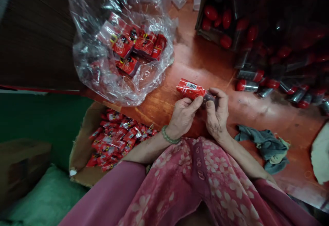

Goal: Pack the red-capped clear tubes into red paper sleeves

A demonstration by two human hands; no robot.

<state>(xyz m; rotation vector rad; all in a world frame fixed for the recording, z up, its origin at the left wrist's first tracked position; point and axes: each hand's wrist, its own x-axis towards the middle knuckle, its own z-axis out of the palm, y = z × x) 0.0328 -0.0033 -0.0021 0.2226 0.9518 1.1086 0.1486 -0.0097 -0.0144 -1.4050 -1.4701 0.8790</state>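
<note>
A red printed wrapper with a barcode is held above the reddish table. My left hand, with a green bead bracelet at the wrist, pinches the wrapper's lower right end. My right hand has its fingers closed round a small dark, clear-sided container. The container's end meets the wrapper's opening; how far it sits inside is hard to tell. Up and to the left, bundles of red wrappers lie in a large clear plastic bag.
Lower left, a cardboard box holds several red packets. Several red-capped containers lie at the right, by a dark box. A grey-green cloth rests right of my right forearm.
</note>
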